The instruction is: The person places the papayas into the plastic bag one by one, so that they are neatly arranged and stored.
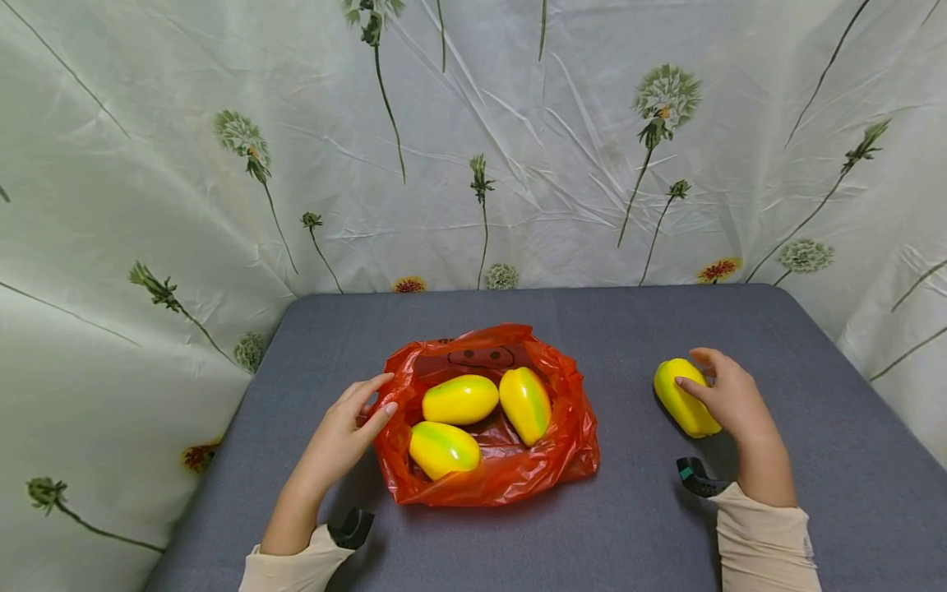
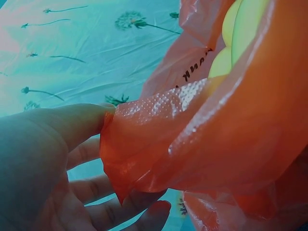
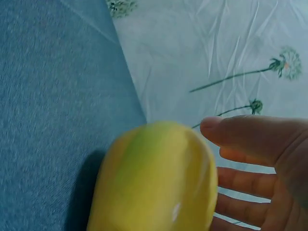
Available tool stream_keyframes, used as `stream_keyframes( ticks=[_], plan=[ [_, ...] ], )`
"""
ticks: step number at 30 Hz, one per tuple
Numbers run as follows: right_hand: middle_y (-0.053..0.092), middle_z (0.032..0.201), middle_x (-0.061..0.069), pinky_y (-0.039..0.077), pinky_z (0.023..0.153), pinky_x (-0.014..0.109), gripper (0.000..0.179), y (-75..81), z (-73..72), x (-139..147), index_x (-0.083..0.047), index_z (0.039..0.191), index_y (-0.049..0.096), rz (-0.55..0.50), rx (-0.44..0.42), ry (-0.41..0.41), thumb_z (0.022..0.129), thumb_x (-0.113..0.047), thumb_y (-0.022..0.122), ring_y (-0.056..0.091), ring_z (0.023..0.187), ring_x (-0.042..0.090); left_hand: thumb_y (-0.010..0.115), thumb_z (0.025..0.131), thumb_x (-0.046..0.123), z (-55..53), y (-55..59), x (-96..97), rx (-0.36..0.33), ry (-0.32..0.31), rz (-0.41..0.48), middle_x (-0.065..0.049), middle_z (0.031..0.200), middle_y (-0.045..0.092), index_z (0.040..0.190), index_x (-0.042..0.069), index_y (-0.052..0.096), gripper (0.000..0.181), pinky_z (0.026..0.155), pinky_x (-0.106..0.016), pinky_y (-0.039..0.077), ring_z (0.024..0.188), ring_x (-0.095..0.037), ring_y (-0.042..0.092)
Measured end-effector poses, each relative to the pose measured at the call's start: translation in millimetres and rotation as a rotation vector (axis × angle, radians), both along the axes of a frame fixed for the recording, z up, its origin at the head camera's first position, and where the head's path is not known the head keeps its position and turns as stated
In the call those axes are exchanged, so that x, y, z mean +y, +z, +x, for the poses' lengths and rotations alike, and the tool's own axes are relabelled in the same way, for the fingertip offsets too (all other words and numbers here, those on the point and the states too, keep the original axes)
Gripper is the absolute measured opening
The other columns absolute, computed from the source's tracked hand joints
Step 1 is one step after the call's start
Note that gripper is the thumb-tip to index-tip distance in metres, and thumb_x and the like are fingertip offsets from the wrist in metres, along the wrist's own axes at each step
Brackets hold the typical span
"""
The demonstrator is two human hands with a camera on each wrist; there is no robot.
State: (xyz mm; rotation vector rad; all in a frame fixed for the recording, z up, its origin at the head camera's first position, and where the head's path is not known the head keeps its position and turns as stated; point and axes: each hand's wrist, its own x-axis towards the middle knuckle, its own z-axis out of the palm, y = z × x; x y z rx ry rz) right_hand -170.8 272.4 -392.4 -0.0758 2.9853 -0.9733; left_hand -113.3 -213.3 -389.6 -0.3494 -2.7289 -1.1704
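Observation:
A red plastic bag (image 1: 510,491) lies with its mouth spread on the grey table. Inside are three glossy yellow papayas, tinged green: one at the back left (image 1: 460,400), one at the front left (image 1: 444,450) and one at the right (image 1: 525,404). At the bag's left rim is my left hand (image 1: 346,427), its loosely spread thumb and fingers touching the plastic. Another yellow papaya (image 3: 156,178) lies on the table right of the bag. My right hand (image 1: 734,396) is over that papaya's right side, thumb above it and fingers spread; firm contact cannot be made out.
The grey table (image 1: 621,526) has rounded far corners. Behind it and at its sides hangs a pale curtain (image 1: 562,123) printed with dandelions. A dark band (image 1: 699,478) sits on the right wrist and another (image 1: 351,529) on the left wrist.

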Motion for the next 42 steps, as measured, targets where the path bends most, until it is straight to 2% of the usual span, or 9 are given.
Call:
stream_keyframes(
  ticks=[10,16,26,33,39,40,42],
  plan=[
    [0.036,0.123,0.035,0.037,0.079,0.055,0.074,-4.0,0.1,6.3,0.011,0.127,0.033,-0.002,-0.132,-0.001,0.084,-0.045,0.058,0.039,0.106,0.048,0.06,0.087,0.024,0.2,0.7,0.2,-0.015,0.002,-0.002,-0.008,0.117,0.051,0.129,0.013,0.048,0.045,0.068,-0.032,0.048,0.08,-0.016,0.055],
    [0.037,0.122,0.036,0.035,0.08,0.056,0.076,-5.4,0.0,6.2,0.01,0.126,0.035,0.022,-0.137,0.021,0.083,-0.047,0.059,0.038,0.106,0.049,0.06,0.087,0.024,0.3,0.3,0.0,-0.018,0.003,0.004,-0.009,0.118,0.051,0.129,0.013,0.048,0.045,0.07,-0.033,0.048,0.081,-0.016,0.056],
    [0.042,0.118,0.032,0.044,0.068,0.047,0.071,2.0,2.6,1.9,0.01,0.125,0.038,-0.019,0.024,-0.028,0.083,-0.043,0.061,0.047,0.097,0.044,0.06,0.087,0.026,-0.2,-1.3,-0.8,-0.012,0.0,0.003,-0.009,0.117,0.051,0.128,0.013,0.049,0.045,0.07,-0.033,0.048,0.081,-0.017,0.056],
    [0.038,0.122,0.03,0.043,0.067,0.054,0.069,16.3,9.6,-11.8,0.006,0.128,0.037,-0.062,0.177,-0.094,0.083,-0.04,0.061,0.042,0.101,0.046,0.06,0.087,0.025,0.0,-0.9,-0.9,-0.001,0.002,-0.001,-0.008,0.117,0.051,0.128,0.013,0.049,0.044,0.069,-0.034,0.048,0.08,-0.016,0.055],
    [0.04,0.123,0.026,0.042,0.07,0.056,0.063,34.4,20.5,-35.4,0.002,0.129,0.041,-0.115,0.34,-0.101,0.081,-0.031,0.066,0.046,0.099,0.044,0.06,0.087,0.026,0.4,-0.4,-1.0,-0.006,0.001,0.001,-0.01,0.118,0.051,0.128,0.012,0.049,0.045,0.071,-0.035,0.048,0.082,-0.018,0.057],
    [0.041,0.122,0.025,0.043,0.072,0.055,0.062,37.4,22.5,-39.7,0.002,0.128,0.042,-0.123,0.372,-0.094,0.08,-0.028,0.068,0.047,0.099,0.042,0.06,0.087,0.026,0.5,-0.1,-0.9,-0.006,0.001,0.003,-0.01,0.118,0.051,0.128,0.012,0.049,0.045,0.071,-0.035,0.048,0.082,-0.018,0.057],
    [0.044,0.12,0.022,0.045,0.078,0.041,0.06,42.3,26.0,-48.2,0.002,0.126,0.045,-0.137,0.435,-0.071,0.078,-0.022,0.071,0.047,0.099,0.039,0.06,0.087,0.025,0.5,0.5,-0.8,-0.005,0.003,0.003,-0.01,0.118,0.051,0.128,0.012,0.049,0.045,0.071,-0.035,0.048,0.082,-0.018,0.057]
  ],
)
